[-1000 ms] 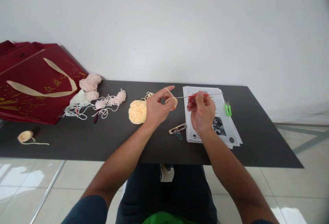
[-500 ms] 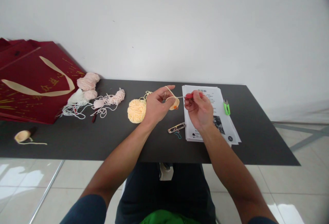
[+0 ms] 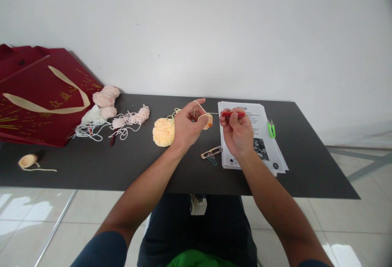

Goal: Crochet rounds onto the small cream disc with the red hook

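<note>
Between thumb and fingers, my left hand (image 3: 190,123) pinches a small cream crochet piece (image 3: 208,121) with an orange spot on it. A strand of yarn runs up over the raised index finger. My right hand (image 3: 237,130) grips the red handle of a crochet hook (image 3: 234,114), whose thin shaft points left and reaches the piece. How the hook's tip sits in the stitches is too small to make out. Beside my left wrist lies a pale yellow yarn ball (image 3: 163,132), partly covered by that hand.
Under my right hand are printed sheets (image 3: 229,152); green thread snips (image 3: 271,128) lie at their right edge, metal snips (image 3: 211,152) at their left. Pink yarn (image 3: 141,114), white yarn (image 3: 92,126), a cream crocheted cup (image 3: 27,161) and a red paper bag (image 3: 36,91) occupy the left.
The crochet piece has tilted slightly in my left hand. My right fingers have shifted on the hook, showing more of its red handle, now held more level.
</note>
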### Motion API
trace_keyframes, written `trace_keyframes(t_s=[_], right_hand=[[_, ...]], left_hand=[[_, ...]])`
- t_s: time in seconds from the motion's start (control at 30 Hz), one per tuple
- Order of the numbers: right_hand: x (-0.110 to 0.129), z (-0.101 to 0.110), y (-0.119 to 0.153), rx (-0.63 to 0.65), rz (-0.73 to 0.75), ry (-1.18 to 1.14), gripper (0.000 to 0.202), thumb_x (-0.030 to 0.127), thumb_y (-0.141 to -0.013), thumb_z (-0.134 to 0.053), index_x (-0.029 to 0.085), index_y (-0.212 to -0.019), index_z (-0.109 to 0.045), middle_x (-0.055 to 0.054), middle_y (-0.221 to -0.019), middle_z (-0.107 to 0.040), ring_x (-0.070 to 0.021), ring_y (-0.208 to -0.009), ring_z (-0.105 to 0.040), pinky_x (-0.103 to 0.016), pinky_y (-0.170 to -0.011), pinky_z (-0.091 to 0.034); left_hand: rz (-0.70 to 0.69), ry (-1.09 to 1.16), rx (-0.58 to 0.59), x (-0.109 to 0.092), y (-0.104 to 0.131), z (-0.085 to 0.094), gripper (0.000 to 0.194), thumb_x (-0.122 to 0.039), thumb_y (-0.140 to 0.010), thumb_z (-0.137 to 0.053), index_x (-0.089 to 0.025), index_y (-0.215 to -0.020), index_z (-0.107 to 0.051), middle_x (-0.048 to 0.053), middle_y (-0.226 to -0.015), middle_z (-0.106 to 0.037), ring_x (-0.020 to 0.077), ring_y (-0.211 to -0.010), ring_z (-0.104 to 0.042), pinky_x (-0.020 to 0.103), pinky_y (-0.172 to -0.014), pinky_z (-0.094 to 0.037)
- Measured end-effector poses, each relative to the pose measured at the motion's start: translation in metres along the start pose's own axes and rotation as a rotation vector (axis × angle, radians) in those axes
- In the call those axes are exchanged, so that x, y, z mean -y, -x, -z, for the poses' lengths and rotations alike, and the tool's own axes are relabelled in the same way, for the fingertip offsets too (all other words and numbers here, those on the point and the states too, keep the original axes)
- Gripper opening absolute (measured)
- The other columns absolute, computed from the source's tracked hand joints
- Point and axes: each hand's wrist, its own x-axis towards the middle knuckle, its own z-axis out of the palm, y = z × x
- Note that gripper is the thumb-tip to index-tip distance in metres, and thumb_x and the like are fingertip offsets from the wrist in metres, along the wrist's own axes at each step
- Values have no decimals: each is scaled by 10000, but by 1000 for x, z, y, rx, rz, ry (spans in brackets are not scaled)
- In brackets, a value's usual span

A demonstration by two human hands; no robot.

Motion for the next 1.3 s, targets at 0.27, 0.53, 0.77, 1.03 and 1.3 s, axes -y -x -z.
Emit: trace_keyframes(t_s=[0.27,0.53,0.77,1.03,1.3], right_hand=[[9,-5,2,-34,142,46,329,504,-827,-817,267,-891,-596,24,-878,-716,-102,-667,-635,-252,-603,-514],[4,-6,4,-25,234,128,303,527,-888,-744,279,-937,-576,20,-912,-717,-116,-685,-669,-277,-613,-540],[1,-9,7,-29,258,118,278,501,-884,-759,275,-939,-606,7,-917,-746,-136,-712,-710,-293,-622,-582],[-3,-13,20,-40,416,261,124,388,-907,-758,277,-948,-722,-24,-986,-803,-178,-761,-772,-367,-676,-662],[-9,-13,24,16,494,357,104,293,-945,-714,303,-1003,-800,-26,-1071,-840,-194,-864,-808,-390,-780,-699]], left_hand=[[18,40,-11,1,0,-1,440,-141,-727,-759,-216,-1161,-747,-28,-741,-655,90,-605,-539,242,-576,-447],[34,37,-32,-1,0,-1,449,-133,-709,-758,-213,-1151,-748,-34,-737,-655,90,-602,-539,241,-572,-434],[-7,-6,-55,3,-1,1,441,-144,-724,-760,-229,-1157,-754,-25,-774,-664,96,-626,-529,251,-605,-445],[-60,-50,-149,1,2,2,362,-173,-745,-783,-238,-1100,-761,-27,-772,-664,102,-649,-539,256,-654,-461],[64,171,-198,5,-2,0,445,-240,-693,-878,-195,-1111,-730,-15,-809,-739,114,-687,-665,265,-705,-535]])
